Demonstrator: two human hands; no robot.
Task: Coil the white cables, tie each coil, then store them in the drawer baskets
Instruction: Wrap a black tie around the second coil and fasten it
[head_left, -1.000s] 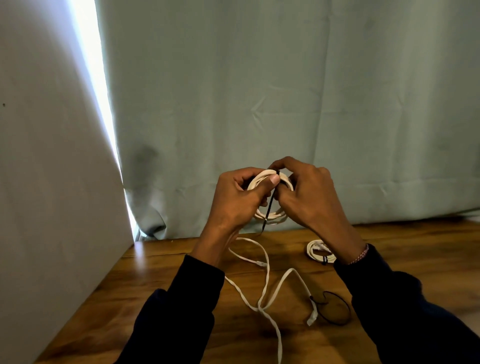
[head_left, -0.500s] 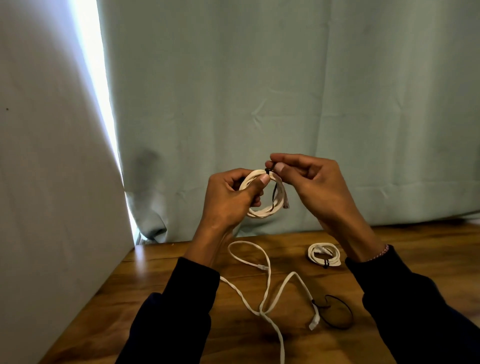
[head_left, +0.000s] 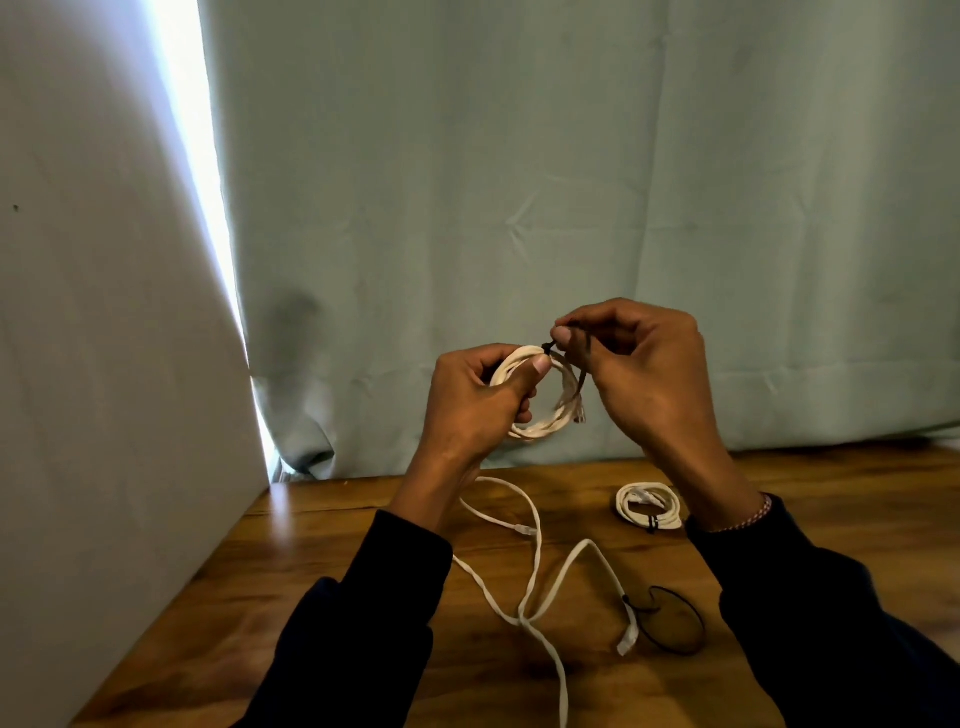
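My left hand (head_left: 475, 402) grips a coil of white cable (head_left: 540, 423) held up above the table, thumb pressed on its top. My right hand (head_left: 641, 374) pinches a thin black tie (head_left: 582, 364) at the coil's upper right; the tie's tail hangs down beside the coil. A second white coil (head_left: 647, 506), bound with a black tie, lies on the wooden table (head_left: 322, 561) under my right wrist. A loose white cable (head_left: 535, 571) snakes across the table between my forearms.
A black tie loop (head_left: 670, 618) lies on the table by the loose cable's plug end. A pale green curtain (head_left: 519, 208) hangs behind the table. A grey wall panel (head_left: 93, 364) stands along the table's left edge.
Both hands have risen with the coil. My right hand has pulled away to the right, drawing the black tie from the coil's middle to its top right.
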